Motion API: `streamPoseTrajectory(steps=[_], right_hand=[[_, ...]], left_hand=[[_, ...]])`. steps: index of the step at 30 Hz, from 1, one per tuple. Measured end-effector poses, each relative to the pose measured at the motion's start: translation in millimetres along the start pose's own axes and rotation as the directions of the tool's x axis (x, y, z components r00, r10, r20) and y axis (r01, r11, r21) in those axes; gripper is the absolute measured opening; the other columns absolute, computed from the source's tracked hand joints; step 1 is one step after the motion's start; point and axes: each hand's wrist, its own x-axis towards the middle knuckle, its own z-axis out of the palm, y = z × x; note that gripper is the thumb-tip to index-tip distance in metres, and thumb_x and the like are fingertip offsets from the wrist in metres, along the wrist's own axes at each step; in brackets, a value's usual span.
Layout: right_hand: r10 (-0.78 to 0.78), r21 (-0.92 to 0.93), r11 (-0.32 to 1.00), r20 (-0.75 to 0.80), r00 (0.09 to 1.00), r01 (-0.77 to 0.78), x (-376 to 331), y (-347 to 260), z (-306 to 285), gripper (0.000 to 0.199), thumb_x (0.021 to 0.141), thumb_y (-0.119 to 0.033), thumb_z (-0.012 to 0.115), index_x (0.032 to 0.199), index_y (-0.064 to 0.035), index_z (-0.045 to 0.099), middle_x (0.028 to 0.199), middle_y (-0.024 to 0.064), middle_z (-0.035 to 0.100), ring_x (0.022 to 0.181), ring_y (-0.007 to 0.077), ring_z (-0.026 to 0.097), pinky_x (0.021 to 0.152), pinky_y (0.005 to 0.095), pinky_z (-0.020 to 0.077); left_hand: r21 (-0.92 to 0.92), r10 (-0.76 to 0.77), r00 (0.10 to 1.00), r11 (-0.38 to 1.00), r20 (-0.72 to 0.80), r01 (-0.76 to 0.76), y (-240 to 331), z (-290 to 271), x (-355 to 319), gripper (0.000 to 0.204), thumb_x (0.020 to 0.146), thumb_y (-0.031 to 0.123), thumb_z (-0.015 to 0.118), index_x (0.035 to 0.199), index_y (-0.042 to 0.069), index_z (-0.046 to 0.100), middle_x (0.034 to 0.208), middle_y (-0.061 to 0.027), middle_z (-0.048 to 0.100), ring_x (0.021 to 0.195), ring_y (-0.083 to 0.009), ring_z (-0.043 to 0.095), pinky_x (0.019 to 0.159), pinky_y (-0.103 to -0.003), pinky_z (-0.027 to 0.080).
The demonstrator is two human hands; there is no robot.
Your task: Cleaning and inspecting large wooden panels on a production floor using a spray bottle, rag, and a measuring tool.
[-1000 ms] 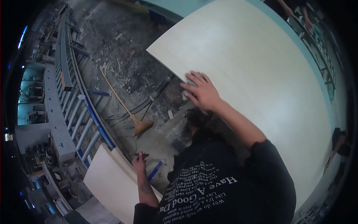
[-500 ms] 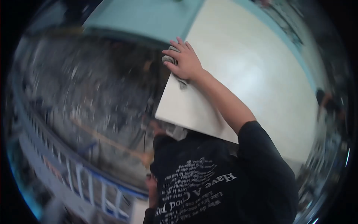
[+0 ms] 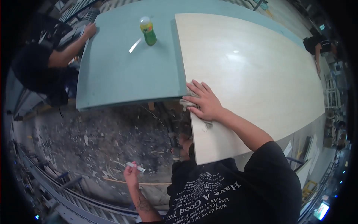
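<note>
My right hand (image 3: pixel 209 105) lies with fingers spread over a crumpled grey rag (image 3: pixel 187 105), pressing it against the left edge of a pale cream board (image 3: pixel 253 74). Part of the rag hangs over that edge, and another bit pokes out below the palm. Low on the left, my left hand (image 3: pixel 130 175) pinches a small flat pale strip (image 3: pixel 141 169) between thumb and fingers, held above the floor. It looks like a thin blade, but its kind is not clear. The cream board rests partly on a blue-green sheet (image 3: pixel 112 74).
A green bottle (image 3: pixel 149 33) stands on the blue-green sheet beside a thin shiny strip (image 3: pixel 135 45). One co-worker's hand (image 3: pixel 89 30) touches the sheet's far left corner; another person (image 3: pixel 317 46) is at the far right. Scraps litter the floor (image 3: pixel 93 138).
The view has turned, bringing the bottle and the co-worker on the left into sight. My left hand has moved out from beside my body. My right hand still presses the rag at the board's edge.
</note>
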Motion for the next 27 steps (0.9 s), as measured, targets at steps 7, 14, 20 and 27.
streamPoseTrajectory(steps=[7,14,20,27], right_hand=[[0.191,-0.084,0.972,-0.253,0.949,-0.218,232,123,1,0.041,0.093,-0.034,0.063,0.131,-0.0198,0.070,0.161,0.0163,0.046,0.155,0.0392,0.032,0.125,0.0576,0.0249],[0.263,-0.020,0.956,-0.377,0.888,-0.292,262,150,16,0.038,0.093,-0.030,0.061,0.123,-0.0077,0.070,0.154,0.0180,0.053,0.149,0.0411,0.040,0.123,0.0543,0.0312],[0.281,0.205,0.954,-0.355,0.892,-0.219,103,41,11,0.027,0.077,-0.016,0.085,0.088,-0.0034,0.064,0.137,0.0215,0.062,0.137,0.0418,0.054,0.111,0.0541,0.0466],[0.616,0.124,0.758,-0.458,0.641,-0.640,81,17,5,0.024,0.076,-0.008,0.083,0.088,-0.0035,0.063,0.133,0.0208,0.058,0.132,0.0412,0.051,0.108,0.0511,0.0429]], left_hand=[[0.213,0.433,0.848,0.837,0.307,-0.504,244,165,38,0.042,0.098,0.007,0.073,0.136,-0.003,0.060,0.085,-0.0034,0.072,0.077,-0.0121,0.070,0.072,-0.026,0.054],[0.159,0.377,0.758,0.835,0.533,-0.527,285,234,125,0.036,0.098,0.006,0.071,0.132,-0.004,0.062,0.080,-0.0036,0.070,0.075,-0.0112,0.070,0.070,-0.025,0.055],[-0.091,0.198,0.706,0.978,0.680,-0.187,301,286,167,0.010,0.098,0.006,0.073,0.103,-0.002,0.069,0.081,-0.0029,0.071,0.068,-0.0081,0.067,0.063,-0.023,0.054],[0.140,0.179,0.685,0.913,0.706,-0.384,342,337,224,0.014,0.097,0.008,0.076,0.102,-0.003,0.068,0.074,0.0020,0.064,0.062,-0.0024,0.056,0.052,-0.022,0.045]])
